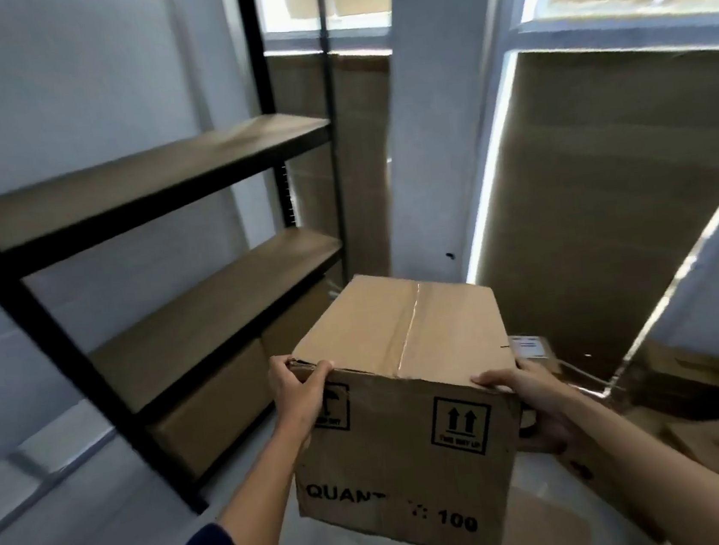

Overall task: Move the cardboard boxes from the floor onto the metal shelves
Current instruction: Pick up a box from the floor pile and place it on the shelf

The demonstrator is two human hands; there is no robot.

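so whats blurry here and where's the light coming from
Head view: the metal shelves and walls smear with motion blur, while the cardboard box held by the left hand and right hand stays sharper; light glares around the covered windows; wide-angle lens bends straight edges.

The cardboard box (402, 406) hides the right hand's (538, 404) palm and most fingers. Beside the box, the metal shelves (154, 215) run off the top and left edges. Box print reads only partly: "QUANT", "100".

Shelves (150, 184) left of box (404, 401) (held)
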